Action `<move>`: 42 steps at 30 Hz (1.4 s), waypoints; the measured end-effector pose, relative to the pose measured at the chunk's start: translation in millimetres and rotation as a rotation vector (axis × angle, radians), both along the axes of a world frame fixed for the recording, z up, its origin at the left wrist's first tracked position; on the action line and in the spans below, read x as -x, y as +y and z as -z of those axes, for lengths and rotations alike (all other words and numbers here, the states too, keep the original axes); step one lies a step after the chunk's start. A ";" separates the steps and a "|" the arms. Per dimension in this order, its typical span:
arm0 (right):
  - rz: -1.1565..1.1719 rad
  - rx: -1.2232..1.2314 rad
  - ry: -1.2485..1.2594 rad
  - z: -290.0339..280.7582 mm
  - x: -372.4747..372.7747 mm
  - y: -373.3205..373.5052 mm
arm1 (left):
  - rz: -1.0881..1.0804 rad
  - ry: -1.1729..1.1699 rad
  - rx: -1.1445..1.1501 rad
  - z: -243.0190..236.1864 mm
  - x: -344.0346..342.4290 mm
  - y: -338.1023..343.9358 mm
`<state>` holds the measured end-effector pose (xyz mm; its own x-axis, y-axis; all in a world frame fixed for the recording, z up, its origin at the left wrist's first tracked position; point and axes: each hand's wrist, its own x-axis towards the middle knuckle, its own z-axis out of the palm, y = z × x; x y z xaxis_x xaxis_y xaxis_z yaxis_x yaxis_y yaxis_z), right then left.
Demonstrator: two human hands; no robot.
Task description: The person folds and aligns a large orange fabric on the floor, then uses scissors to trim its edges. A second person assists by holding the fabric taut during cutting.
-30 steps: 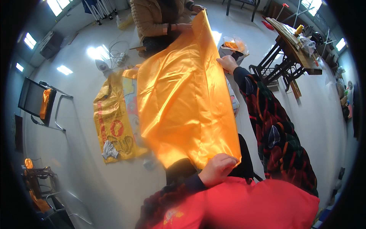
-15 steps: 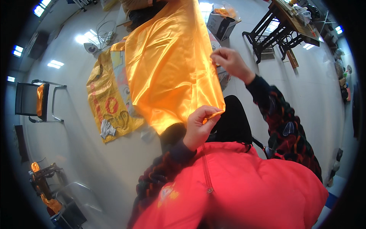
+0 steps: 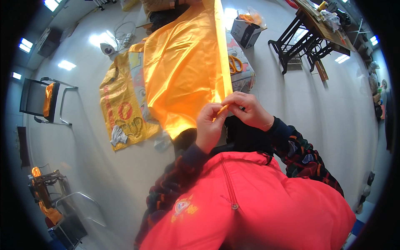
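Right hand (image 3: 250, 110) has come down from beside the cloth's long edge to the near corner, right next to the left hand (image 3: 209, 125); fingertips of the 2 now meet or nearly so. Left hand is pinching a narrow rolled bit of the orange satin cloth (image 3: 183, 75) between thumb and index; right hand is pinching the same corner from the other side, other fingers curled. Cloth lies out in front, near corner just above the knees, far end running up beside a co-worker's sleeve (image 3: 160, 5); that person's grip is cut off, can't tell. Step in hand looks like working the folded edge at this corner with 2 hands. Next move probably calls for a firm pinch and an even fold, since satin likely slips. Just right of the cloth edge, orange-handled scissors (image 3: 236, 65) lie on a patterned cover (image 3: 246, 77). Left of the cloth: yellow printed sack (image 3: 118, 93) with a crumpled white item (image 3: 118, 136) on it. Farther out: a box (image 3: 245, 34) holding orange material, a treadle table (image 3: 318, 26) right, a chair (image 3: 35, 98) far left.
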<state>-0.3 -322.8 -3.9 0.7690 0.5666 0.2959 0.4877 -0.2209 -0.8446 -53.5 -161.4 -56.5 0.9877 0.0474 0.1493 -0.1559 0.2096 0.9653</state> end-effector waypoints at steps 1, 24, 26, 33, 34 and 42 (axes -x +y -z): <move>0.026 0.012 0.030 1.5 -0.1 -0.6 | 0.000 0.037 0.052 1.2 0.1 0.2; 0.060 -0.079 0.027 7.4 -1.8 5.9 | -0.214 -0.064 -0.269 -11.5 16.9 19.6; 0.063 -0.079 0.026 7.8 -1.9 5.7 | -0.227 -0.097 -0.305 -12.8 16.7 19.2; 0.069 -0.084 0.037 10.3 -1.7 5.4 | -0.264 -0.001 -0.166 -18.0 20.2 12.6; 0.065 -0.079 0.033 10.3 -1.8 5.1 | -0.260 -0.030 -0.209 -18.7 19.8 13.1; 0.067 -0.077 0.033 10.2 -2.0 5.1 | -0.266 -0.132 -0.344 -16.5 16.2 14.9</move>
<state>1.7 -317.7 -14.1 0.8144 0.4903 0.3103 0.4455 -0.1858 -0.8758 -69.7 -146.5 -40.0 0.9195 0.2222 0.3244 -0.2874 -0.1833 0.9401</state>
